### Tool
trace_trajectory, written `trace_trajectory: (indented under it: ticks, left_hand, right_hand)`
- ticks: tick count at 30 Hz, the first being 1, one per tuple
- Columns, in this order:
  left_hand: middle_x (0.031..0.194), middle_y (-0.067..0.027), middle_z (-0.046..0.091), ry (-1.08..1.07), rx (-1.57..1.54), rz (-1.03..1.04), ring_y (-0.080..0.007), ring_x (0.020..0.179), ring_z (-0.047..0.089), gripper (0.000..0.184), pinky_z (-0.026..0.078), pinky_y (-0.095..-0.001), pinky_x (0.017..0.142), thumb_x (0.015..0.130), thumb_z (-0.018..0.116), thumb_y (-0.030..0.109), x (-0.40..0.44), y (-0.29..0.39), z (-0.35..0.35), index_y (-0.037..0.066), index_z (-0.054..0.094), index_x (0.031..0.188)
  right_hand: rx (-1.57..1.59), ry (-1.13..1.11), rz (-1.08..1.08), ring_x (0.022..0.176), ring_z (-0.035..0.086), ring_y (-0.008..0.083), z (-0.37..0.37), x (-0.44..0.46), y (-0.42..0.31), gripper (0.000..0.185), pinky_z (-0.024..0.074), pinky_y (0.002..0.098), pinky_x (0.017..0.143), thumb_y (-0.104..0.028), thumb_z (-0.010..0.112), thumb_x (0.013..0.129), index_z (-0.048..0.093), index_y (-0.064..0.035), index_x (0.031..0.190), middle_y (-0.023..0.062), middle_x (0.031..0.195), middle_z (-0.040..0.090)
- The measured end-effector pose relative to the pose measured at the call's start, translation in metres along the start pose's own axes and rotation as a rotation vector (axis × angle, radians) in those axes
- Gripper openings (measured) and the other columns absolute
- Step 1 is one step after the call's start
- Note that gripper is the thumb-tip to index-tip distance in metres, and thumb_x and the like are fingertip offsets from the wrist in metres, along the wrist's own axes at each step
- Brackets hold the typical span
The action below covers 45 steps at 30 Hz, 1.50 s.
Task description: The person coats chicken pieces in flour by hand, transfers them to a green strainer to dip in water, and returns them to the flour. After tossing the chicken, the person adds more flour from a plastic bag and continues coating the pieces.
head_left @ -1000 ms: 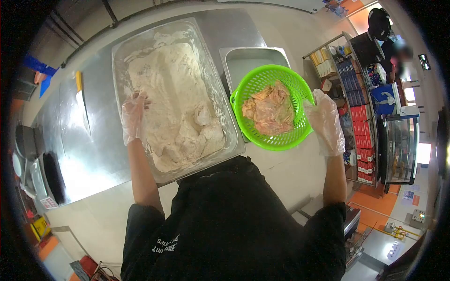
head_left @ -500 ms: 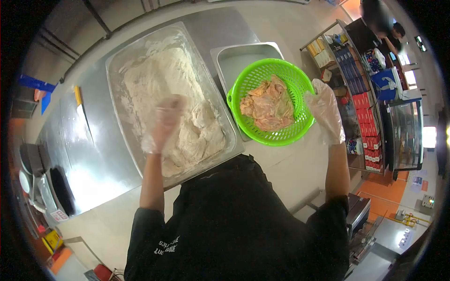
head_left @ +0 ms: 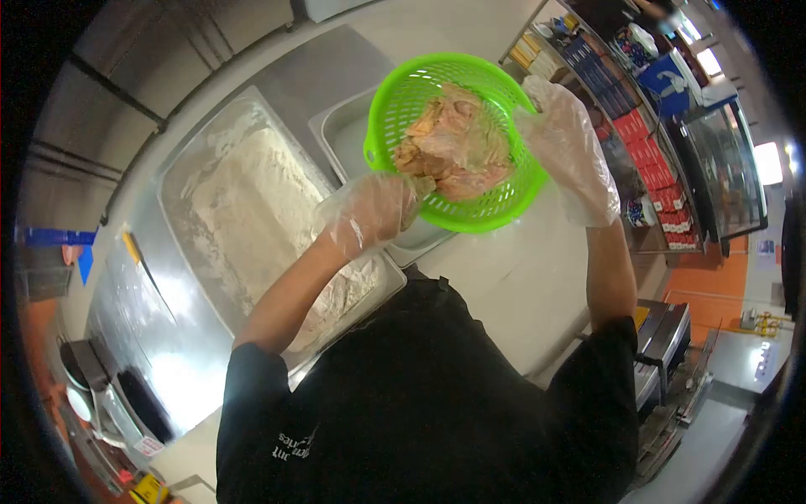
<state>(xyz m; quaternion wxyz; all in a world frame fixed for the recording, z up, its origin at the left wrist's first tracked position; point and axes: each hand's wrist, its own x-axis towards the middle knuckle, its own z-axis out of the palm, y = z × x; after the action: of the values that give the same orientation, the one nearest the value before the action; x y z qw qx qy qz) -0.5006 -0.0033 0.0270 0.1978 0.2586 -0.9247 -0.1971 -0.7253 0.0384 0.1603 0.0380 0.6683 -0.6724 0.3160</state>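
Observation:
A bright green perforated plastic basket (head_left: 527, 172) holds a heap of raw, pale-pink chicken pieces (head_left: 462, 139). My left hand (head_left: 374, 214), in a clear plastic glove, is closed on its near-left rim, with the fingertips partly hidden. On the right side, my gloved right hand (head_left: 571, 143) grips the rim; its fingers are partly covered by the loose plastic. The basket appears raised above a steel pan (head_left: 336, 134). To the left, a large clear tub (head_left: 180, 181) contains white flour (head_left: 252, 218), with floured pieces (head_left: 348, 294) at its near end, partly behind my left forearm.
A knife with a yellow handle (head_left: 132, 248) lies on the steel table (head_left: 126, 328) left of the tub. Shelving with red boxes (head_left: 646, 155) stands at the right, near a glass-sided cabinet (head_left: 718, 168). Part of another person shows at the top right.
My left hand has left the flour tub and taken hold of the basket's rim. The basket looks lifted, larger and nearer to me. The whole view has shifted as my head moved.

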Motion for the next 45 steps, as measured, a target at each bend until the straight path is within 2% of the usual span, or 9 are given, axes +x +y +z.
trace_trajectory:
  ticks: [7, 10, 16, 22, 32, 35, 38, 41, 45]
  left_hand:
    - [0.059, -0.0099, 0.056, -0.011, 0.336, 0.23, -0.0277, 0.05, 0.054, 0.015, 0.041, -0.0396, 0.047, 0.08, 0.051, 0.013, 0.009, 0.002, -0.005, 0.01, 0.056, 0.066]
    - [0.064, -0.0105, 0.058, -0.228, 0.283, 0.085, -0.0282, 0.053, 0.057, 0.002, 0.043, -0.0394, 0.049, 0.071, 0.055, 0.011, 0.012, 0.015, -0.021, 0.011, 0.056, 0.069]
    - [0.078, -0.0157, 0.064, -0.235, 0.114, -0.128, -0.0309, 0.072, 0.061, 0.02, 0.049, -0.0385, 0.065, 0.073, 0.06, 0.017, 0.003, 0.004, -0.06, 0.009, 0.065, 0.09]
    - [0.082, -0.0115, 0.067, 0.133, -0.18, -0.096, -0.0241, 0.067, 0.062, 0.019, 0.051, -0.0341, 0.062, 0.074, 0.06, 0.01, -0.014, -0.033, -0.07, 0.009, 0.067, 0.092]
    - [0.095, -0.0066, 0.065, 0.252, -0.336, -0.391, -0.0123, 0.078, 0.06, 0.026, 0.047, -0.0232, 0.069, 0.083, 0.058, 0.007, -0.122, -0.106, -0.103, -0.001, 0.06, 0.108]
    - [0.088, -0.0093, 0.066, 0.274, -0.165, -0.842, -0.0146, 0.075, 0.061, 0.027, 0.047, -0.0266, 0.065, 0.084, 0.054, 0.01, -0.15, -0.098, -0.109, 0.002, 0.059, 0.109]
    - [0.079, -0.0112, 0.065, 0.419, -0.202, -1.016, -0.0171, 0.07, 0.061, 0.027, 0.047, -0.0305, 0.061, 0.086, 0.051, 0.016, -0.198, -0.125, -0.093, 0.005, 0.06, 0.109]
    - [0.074, 0.0006, 0.058, 0.507, -0.278, -1.095, -0.0071, 0.059, 0.05, 0.021, 0.042, -0.0214, 0.054, 0.087, 0.056, 0.017, -0.234, -0.136, -0.084, 0.003, 0.064, 0.1]
    - [0.069, -0.0078, 0.059, 0.437, -0.118, -1.184, -0.0155, 0.061, 0.055, 0.026, 0.046, -0.0301, 0.057, 0.086, 0.05, 0.022, -0.24, -0.117, -0.09, 0.006, 0.063, 0.102]
  right_hand:
    - [0.097, -0.188, 0.209, 0.063, 0.047, 0.0265, -0.019, 0.006, -0.026, 0.02, 0.0421, 0.0338, 0.062, -0.016, 0.055, 0.078, 0.053, 0.0025, 0.085, 0.0199, 0.072, 0.052]
    - [0.048, 0.009, 0.14, 0.064, 0.048, 0.025, 0.0, 0.007, -0.003, 0.019, 0.0425, 0.0332, 0.062, -0.015, 0.056, 0.079, 0.054, 0.002, 0.086, 0.0179, 0.072, 0.053]
    - [0.101, 0.046, 0.007, 0.064, 0.049, 0.0243, 0.014, 0.008, 0.025, 0.017, 0.0431, 0.033, 0.062, -0.014, 0.056, 0.08, 0.055, 0.0014, 0.087, 0.0157, 0.072, 0.055]
    - [0.129, 0.065, -0.073, 0.064, 0.051, 0.0235, 0.016, 0.014, 0.053, 0.016, 0.0436, 0.0327, 0.062, -0.013, 0.057, 0.081, 0.056, 0.0008, 0.088, 0.0136, 0.072, 0.056]
    - [0.168, 0.04, -0.089, 0.06, 0.049, 0.0253, 0.016, 0.023, 0.043, 0.013, 0.0425, 0.0338, 0.059, -0.011, 0.057, 0.078, 0.053, 0.0, 0.083, 0.0168, 0.069, 0.051]
    - [-0.115, 0.079, -0.19, 0.061, 0.048, 0.0256, 0.038, 0.018, 0.059, 0.013, 0.0421, 0.0343, 0.06, -0.011, 0.056, 0.077, 0.052, -0.0001, 0.081, 0.0161, 0.067, 0.049]
    - [-0.019, -0.152, 0.164, 0.062, 0.043, 0.0261, 0.021, 0.024, 0.026, 0.012, 0.0409, 0.0357, 0.06, -0.01, 0.055, 0.076, 0.05, 0.0001, 0.081, 0.0163, 0.068, 0.046]
    - [-0.008, -0.066, -0.077, 0.064, 0.048, 0.0247, 0.022, 0.025, 0.019, 0.014, 0.0408, 0.0372, 0.061, -0.01, 0.055, 0.076, 0.048, 0.0015, 0.08, 0.0168, 0.069, 0.047]
    - [-0.089, -0.059, -0.082, 0.088, 0.059, 0.0203, 0.016, 0.023, 0.009, 0.022, 0.0457, 0.0322, 0.08, -0.01, 0.061, 0.078, 0.058, 0.0037, 0.095, 0.0147, 0.085, 0.06]
